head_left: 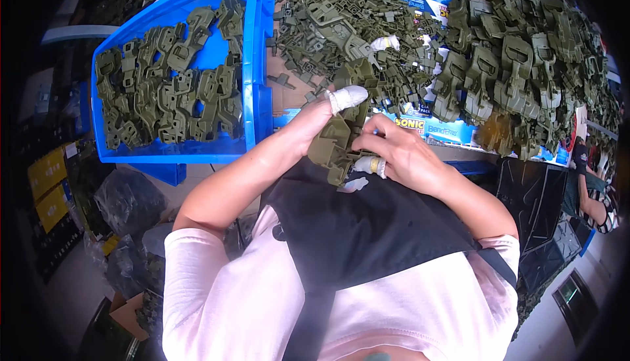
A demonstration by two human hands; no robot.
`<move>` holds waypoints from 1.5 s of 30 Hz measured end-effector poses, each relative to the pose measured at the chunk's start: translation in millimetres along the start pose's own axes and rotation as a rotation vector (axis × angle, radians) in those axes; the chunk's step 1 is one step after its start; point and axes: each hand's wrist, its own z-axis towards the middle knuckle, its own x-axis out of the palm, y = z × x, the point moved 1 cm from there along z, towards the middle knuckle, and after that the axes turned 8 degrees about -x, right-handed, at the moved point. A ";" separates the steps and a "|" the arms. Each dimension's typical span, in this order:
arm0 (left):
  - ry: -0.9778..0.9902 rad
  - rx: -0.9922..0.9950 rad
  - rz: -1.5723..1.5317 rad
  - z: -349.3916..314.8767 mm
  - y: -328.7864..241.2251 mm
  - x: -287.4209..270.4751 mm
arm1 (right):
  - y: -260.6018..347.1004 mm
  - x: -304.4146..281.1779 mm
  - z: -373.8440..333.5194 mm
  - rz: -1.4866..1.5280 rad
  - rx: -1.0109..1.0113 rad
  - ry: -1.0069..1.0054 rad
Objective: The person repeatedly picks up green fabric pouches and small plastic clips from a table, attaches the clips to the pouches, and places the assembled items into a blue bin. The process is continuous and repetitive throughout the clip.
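An olive-green moulded plastic part (330, 139), long and hollow, is held tilted in front of my apron. My left hand (325, 106) grips it from the left, its thumb in a white finger cover. My right hand (408, 156) is closed at the part's right side, fingers bent against it, with a white and yellowish wrap on one digit. Whether it also pinches some smaller piece is hidden. Just beyond my hands lies a heap of small green plastic pieces (308, 49), with a larger green part (338, 30) on top.
On the left stands a blue bin (258, 92) with several green parts laid in rows. At the right, larger green parts (515, 76) are piled high on printed cardboard (453, 133). Another white wrapped bit (385, 43) shows at the heap. Black crates (530, 197) stand below right.
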 end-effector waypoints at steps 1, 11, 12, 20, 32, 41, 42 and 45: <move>0.066 -0.073 -0.023 7.3 0.3 -4.9 | -2.3 1.8 -2.6 -0.033 0.018 0.017; 0.000 -0.093 0.005 11.2 29.9 -21.7 | -7.0 11.7 3.2 -0.080 -0.118 0.235; 0.018 -0.108 -0.034 12.2 33.2 -24.7 | -8.1 14.0 2.5 -0.061 -0.103 0.270; -0.128 0.066 -0.311 6.9 14.6 -34.3 | -30.8 -12.4 26.0 -0.010 -0.218 -0.006; -0.120 0.635 -0.035 -3.5 -27.8 -68.8 | -88.9 -7.3 66.5 0.310 0.077 -0.651; -0.250 0.893 0.134 20.7 -11.0 -44.8 | -33.1 30.1 50.7 0.429 0.067 -0.692; -0.283 0.915 0.160 18.5 -12.0 -41.6 | -30.2 28.8 49.5 0.498 0.058 -0.710; -0.174 0.801 -0.163 8.1 -18.2 -31.1 | -29.9 31.6 44.4 0.438 0.020 -0.846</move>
